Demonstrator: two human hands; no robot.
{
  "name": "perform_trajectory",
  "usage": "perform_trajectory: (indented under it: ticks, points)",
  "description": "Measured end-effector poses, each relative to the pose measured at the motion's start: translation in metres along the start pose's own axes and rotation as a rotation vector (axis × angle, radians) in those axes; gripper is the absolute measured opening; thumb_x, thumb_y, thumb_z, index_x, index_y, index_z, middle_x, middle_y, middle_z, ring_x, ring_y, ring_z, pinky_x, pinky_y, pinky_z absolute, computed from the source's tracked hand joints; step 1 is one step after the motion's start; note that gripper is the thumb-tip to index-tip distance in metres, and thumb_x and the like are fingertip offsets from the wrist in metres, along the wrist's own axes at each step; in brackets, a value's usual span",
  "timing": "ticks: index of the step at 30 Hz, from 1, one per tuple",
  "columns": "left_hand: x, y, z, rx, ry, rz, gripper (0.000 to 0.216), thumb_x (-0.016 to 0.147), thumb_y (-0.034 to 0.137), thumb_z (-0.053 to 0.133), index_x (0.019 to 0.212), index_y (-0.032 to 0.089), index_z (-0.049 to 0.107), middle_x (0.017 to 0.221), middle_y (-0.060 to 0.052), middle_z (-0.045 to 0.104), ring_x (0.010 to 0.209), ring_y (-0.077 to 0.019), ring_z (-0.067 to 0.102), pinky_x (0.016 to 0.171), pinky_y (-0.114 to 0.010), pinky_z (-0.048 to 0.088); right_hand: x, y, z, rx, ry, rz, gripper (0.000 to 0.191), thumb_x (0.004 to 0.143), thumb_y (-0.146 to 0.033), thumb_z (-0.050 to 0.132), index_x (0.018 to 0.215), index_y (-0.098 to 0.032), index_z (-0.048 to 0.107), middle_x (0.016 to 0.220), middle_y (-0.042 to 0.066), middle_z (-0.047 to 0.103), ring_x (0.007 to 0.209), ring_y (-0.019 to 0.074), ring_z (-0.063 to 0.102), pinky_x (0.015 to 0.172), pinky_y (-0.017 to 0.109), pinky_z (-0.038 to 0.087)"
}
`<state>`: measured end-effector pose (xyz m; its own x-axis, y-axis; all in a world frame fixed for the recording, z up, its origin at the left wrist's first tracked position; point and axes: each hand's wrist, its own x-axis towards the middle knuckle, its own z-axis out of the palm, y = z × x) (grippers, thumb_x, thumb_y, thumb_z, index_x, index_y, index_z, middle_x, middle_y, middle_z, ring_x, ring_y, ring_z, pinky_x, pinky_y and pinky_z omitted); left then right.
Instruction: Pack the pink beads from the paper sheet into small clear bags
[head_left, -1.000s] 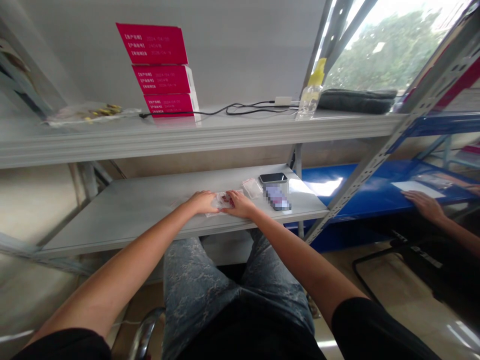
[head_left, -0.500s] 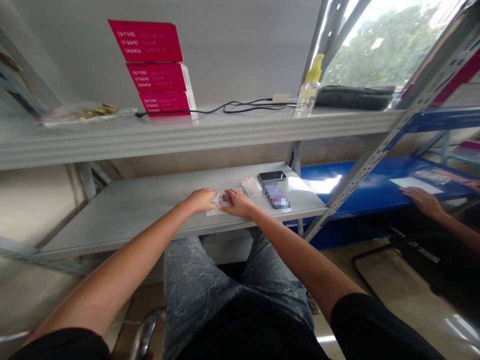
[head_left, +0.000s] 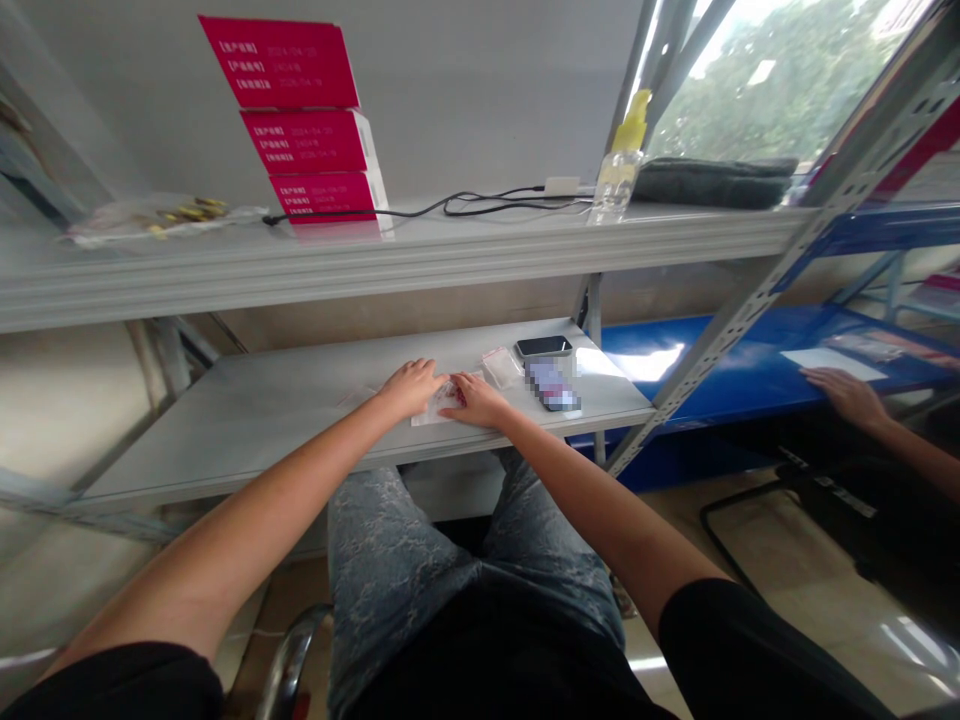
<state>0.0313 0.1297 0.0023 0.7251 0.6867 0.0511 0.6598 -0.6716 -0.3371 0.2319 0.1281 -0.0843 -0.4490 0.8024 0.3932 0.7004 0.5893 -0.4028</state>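
A clear plastic bag (head_left: 429, 414) lies flat on the grey lower shelf, with small dark red pieces (head_left: 455, 394) showing on or in it. My right hand (head_left: 480, 402) rests over the bag's right part, thumb and fingers curved around the red pieces and gripping the plastic. From the other side my left hand (head_left: 411, 388) reaches in, its fingers bent together and its tips at the bag's upper left edge. Whatever those fingertips pinch is too small to make out. Just beyond my right hand lies another small clear bag (head_left: 501, 368) with pale contents.
Two phones, a dark one (head_left: 544, 346) and one with a lit screen (head_left: 553, 385), lie to the right. Above runs a shelf edge (head_left: 420, 275) bearing pink boxes (head_left: 307, 140), a cable and a pump bottle (head_left: 616, 185). A co-worker's hand (head_left: 847, 395) rests on the blue table.
My left hand has shifted slightly up and rightward, uncovering more of the bag's left part. My right hand stays nearly in place on the bag.
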Motion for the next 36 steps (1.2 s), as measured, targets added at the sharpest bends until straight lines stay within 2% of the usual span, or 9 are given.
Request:
perform_trajectory:
  ticks: [6,12,20,25,28,32,36]
  points:
    - [0.0,-0.007,0.004,0.049,0.021,0.004,0.047,0.095,0.012,0.052,0.139,0.027,0.058,0.119,-0.014,0.062,0.112,-0.0285,0.058,0.093,-0.039,0.043,0.0,-0.001,0.0,-0.003,-0.005,0.004,0.07,0.081,-0.057,0.077,0.133,-0.016,0.055,0.125,0.016,0.065,0.117,0.0306,0.059,0.103,0.043,0.045]
    - [-0.005,-0.014,0.007,0.077,-0.001,0.021,0.061,0.086,0.011,0.069,0.143,0.028,0.054,0.123,-0.013,0.061,0.116,-0.0291,0.058,0.095,-0.037,0.043,-0.001,-0.003,-0.002,0.001,0.001,0.002,0.068,0.081,-0.057,0.077,0.129,-0.014,0.056,0.123,0.016,0.065,0.115,0.03,0.06,0.1,0.043,0.046]
    - [-0.008,-0.012,0.004,0.112,-0.008,0.04,0.061,0.09,0.011,0.063,0.148,0.027,0.049,0.128,-0.015,0.06,0.117,-0.0294,0.058,0.096,-0.038,0.043,0.0,-0.001,0.0,0.004,-0.003,0.002,0.069,0.081,-0.059,0.076,0.132,-0.016,0.056,0.127,0.016,0.064,0.119,0.0305,0.059,0.104,0.043,0.045]
    - [-0.007,-0.012,0.0,0.126,0.003,0.046,0.067,0.086,0.008,0.064,0.147,0.029,0.047,0.131,-0.014,0.059,0.117,-0.0284,0.058,0.097,-0.037,0.044,-0.001,0.0,0.0,0.009,0.004,0.002,0.07,0.081,-0.058,0.076,0.132,-0.015,0.055,0.126,0.017,0.064,0.118,0.0308,0.059,0.103,0.044,0.045]
    - [-0.006,-0.012,-0.005,0.121,-0.006,0.049,0.06,0.085,0.007,0.064,0.14,0.028,0.053,0.128,-0.014,0.06,0.115,-0.0281,0.059,0.093,-0.036,0.046,0.0,0.0,0.0,0.016,0.003,-0.003,0.069,0.081,-0.056,0.077,0.132,-0.015,0.056,0.126,0.016,0.065,0.118,0.0306,0.059,0.103,0.044,0.045]
    - [-0.004,-0.01,-0.009,0.08,0.001,0.046,0.039,0.092,0.009,0.053,0.127,0.023,0.063,0.118,-0.014,0.064,0.108,-0.0276,0.061,0.087,-0.035,0.048,0.0,0.0,0.0,0.017,0.008,0.0,0.069,0.08,-0.056,0.077,0.132,-0.016,0.056,0.128,0.017,0.064,0.119,0.0311,0.059,0.103,0.044,0.045]
    - [-0.001,-0.006,-0.01,0.024,-0.026,-0.006,0.031,0.093,0.013,0.05,0.118,0.019,0.067,0.115,-0.014,0.068,0.107,-0.0271,0.063,0.087,-0.035,0.048,0.0,0.001,0.001,0.021,0.01,0.015,0.07,0.08,-0.058,0.076,0.132,-0.016,0.056,0.128,0.017,0.064,0.119,0.0317,0.059,0.103,0.045,0.045]
